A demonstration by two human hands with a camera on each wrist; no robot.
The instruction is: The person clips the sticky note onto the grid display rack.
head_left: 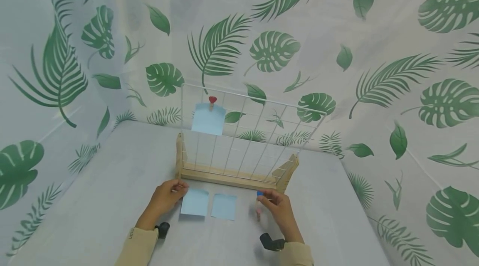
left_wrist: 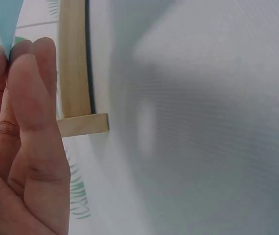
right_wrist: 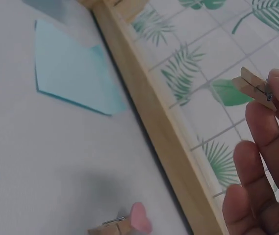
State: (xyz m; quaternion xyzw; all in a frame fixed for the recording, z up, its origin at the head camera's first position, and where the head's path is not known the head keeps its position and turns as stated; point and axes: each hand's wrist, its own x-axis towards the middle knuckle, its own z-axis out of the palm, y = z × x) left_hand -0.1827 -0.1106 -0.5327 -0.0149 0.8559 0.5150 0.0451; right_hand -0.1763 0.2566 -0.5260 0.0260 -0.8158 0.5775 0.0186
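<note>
My left hand (head_left: 168, 194) pinches the upper left corner of a light blue paper note (head_left: 195, 203), which lifts slightly off the table. In the left wrist view, thumb and fingertips meet on the note's edge (left_wrist: 8, 22). Between the thumb and fingers of my right hand (head_left: 277, 205) is a small wooden clothespin (right_wrist: 253, 88) with a blue end. Below that hand, a clothespin with a pink heart (right_wrist: 140, 218) lies on the table. A second blue note (head_left: 223, 207) lies flat between the hands.
Behind the notes stands a white wire grid (head_left: 247, 97) in a wooden base (head_left: 228, 178). A red-heart clothespin (head_left: 212, 102) clips another blue note (head_left: 208, 120) onto its upper left. Leaf-patterned cloth (head_left: 232, 4) hangs around the white table (head_left: 123, 166).
</note>
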